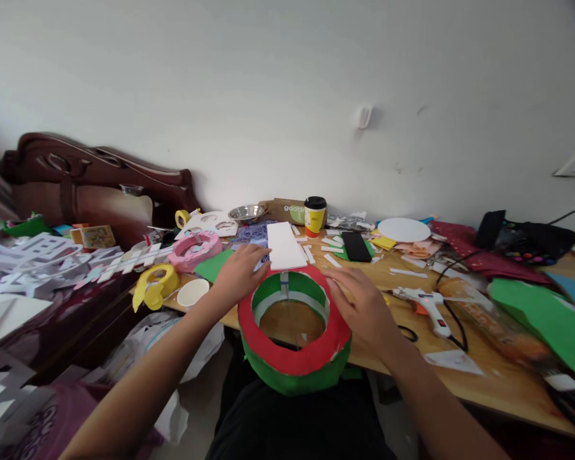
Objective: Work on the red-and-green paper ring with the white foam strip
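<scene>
A ring-shaped craft piece [294, 364] with a red top face and green sides sits tilted over my lap, against the table's front edge. Its open middle shows a green inner wall with a pale band. Standing at its far side is a white rectangular board [286, 246], and a small pale strip [284, 285] shows just below it. My left hand [242, 271] is closed at the ring's upper left, fingertips beside the board's left edge. On the ring's right rim, my right hand [360, 299] is closed, with some fingertips hidden.
A glue gun [429, 306] with a cord lies on the right. Behind the ring stand a lidded yellow cup [315, 217], a black phone [356, 246] and a metal bowl [246, 213]. Left are a pink ring [196, 250], yellow tape [156, 286] and a white paper cup [193, 292].
</scene>
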